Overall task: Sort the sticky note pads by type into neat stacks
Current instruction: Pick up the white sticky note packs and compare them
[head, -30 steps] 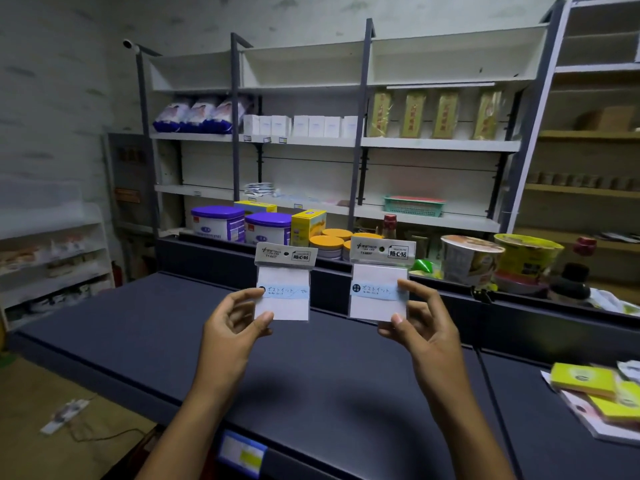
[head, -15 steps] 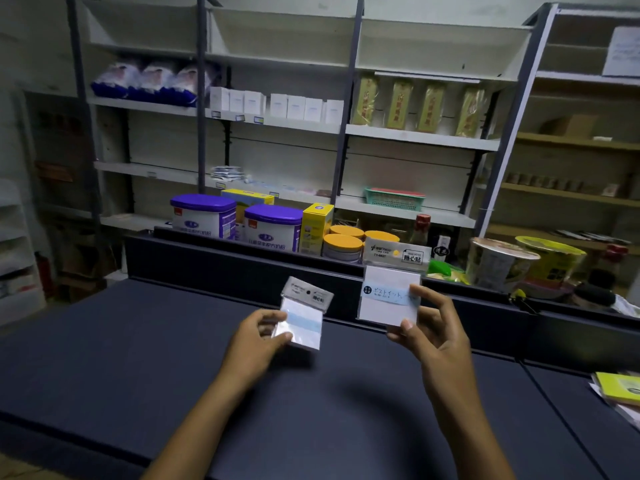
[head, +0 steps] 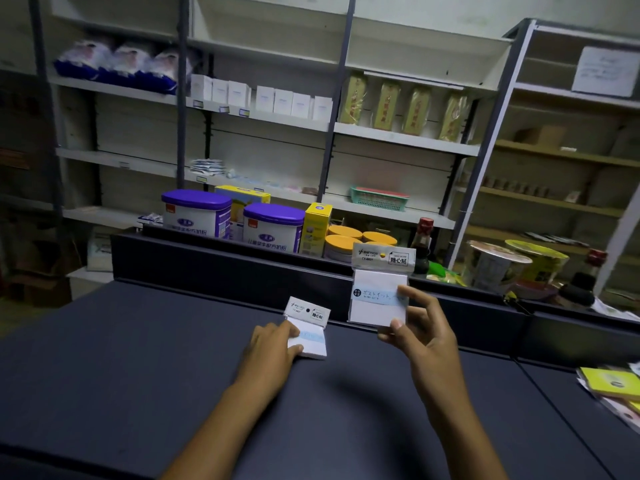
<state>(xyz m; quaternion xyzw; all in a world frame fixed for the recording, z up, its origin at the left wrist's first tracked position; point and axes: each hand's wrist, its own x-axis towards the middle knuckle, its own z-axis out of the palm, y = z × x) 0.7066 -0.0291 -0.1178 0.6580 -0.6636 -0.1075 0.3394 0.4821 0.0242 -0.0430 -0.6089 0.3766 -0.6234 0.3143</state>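
Sticky note pads, two, white, same type by the look: grey header card on top, pale blue band across the face, sealed in clear wrap.

Left pad [head: 309, 336]: lying flat on the dark counter [head: 138, 358], toward its far edge near the raised back rail, header card tipped up a little. Left hand [head: 273, 344] on it, thumb and fingertips pinching its near-left side. Judged a set-down in progress, this spot starting the stack for the white type; grip not yet let go.

Right pad [head: 379, 294]: held upright in the air, above the far edge of the counter, face toward the camera. Right hand [head: 420, 332] pinching it at the right side and bottom corner, thumb under, fingers curled behind. Held face-on probably for reading the label and checking the match against the left pad. Printing alike on both cards; fine text too small to read.

More pads [head: 613, 384] at the right edge of the counter: yellow-green on top, others beneath, loosely overlapped, partly out of view. Not yet sorted.

Judgement: early in the task. Next, right pad onto left, edges squared; slick wrap and raised header card likely to let it slide.
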